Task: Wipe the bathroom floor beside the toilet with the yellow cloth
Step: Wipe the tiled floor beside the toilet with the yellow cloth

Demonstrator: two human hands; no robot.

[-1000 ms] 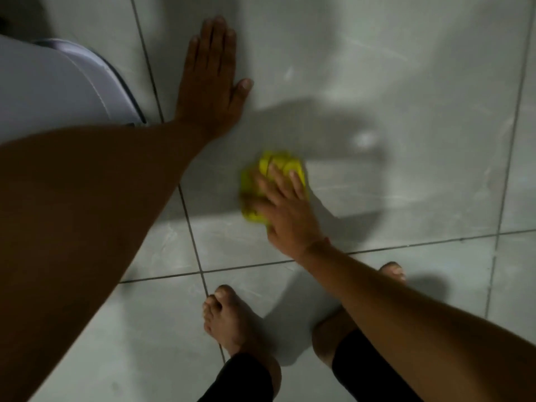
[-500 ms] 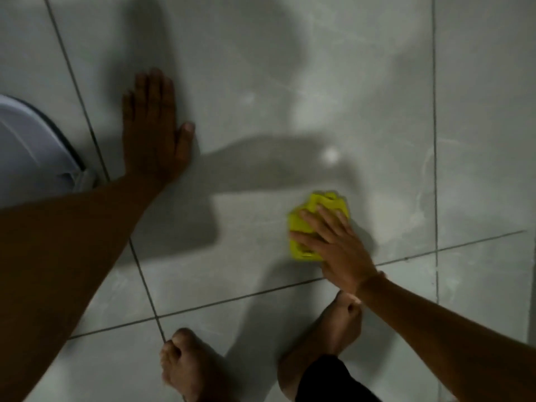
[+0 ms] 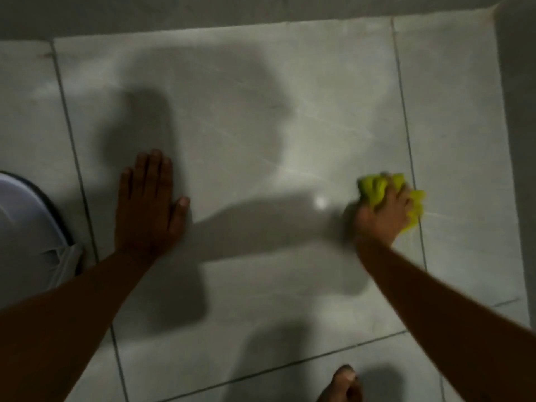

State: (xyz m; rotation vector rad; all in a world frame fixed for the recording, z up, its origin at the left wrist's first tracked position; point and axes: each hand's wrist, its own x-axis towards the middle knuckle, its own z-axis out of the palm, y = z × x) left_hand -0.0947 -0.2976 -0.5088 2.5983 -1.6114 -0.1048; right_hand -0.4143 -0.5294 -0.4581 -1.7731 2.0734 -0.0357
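Note:
The yellow cloth (image 3: pixel 374 188) lies bunched on the grey tiled floor (image 3: pixel 261 126) at the right, beside a grout line. My right hand (image 3: pixel 383 213) presses down on it, fingers curled over the cloth, which sticks out on both sides of the hand. My left hand (image 3: pixel 148 204) rests flat on the floor with fingers together, palm down, just right of the white toilet (image 3: pixel 26 227) at the left edge. The right hand and cloth are blurred.
A wall base runs along the top (image 3: pixel 261 13) and another wall stands at the right edge (image 3: pixel 519 140). The toes of one bare foot (image 3: pixel 342 384) show at the bottom. Shadows of my arms and head fall across the tiles.
My right hand has swept the cloth to the right, away from the toilet, toward the right wall. The left hand has stayed planted. The view has tilted up, and the walls have come into sight.

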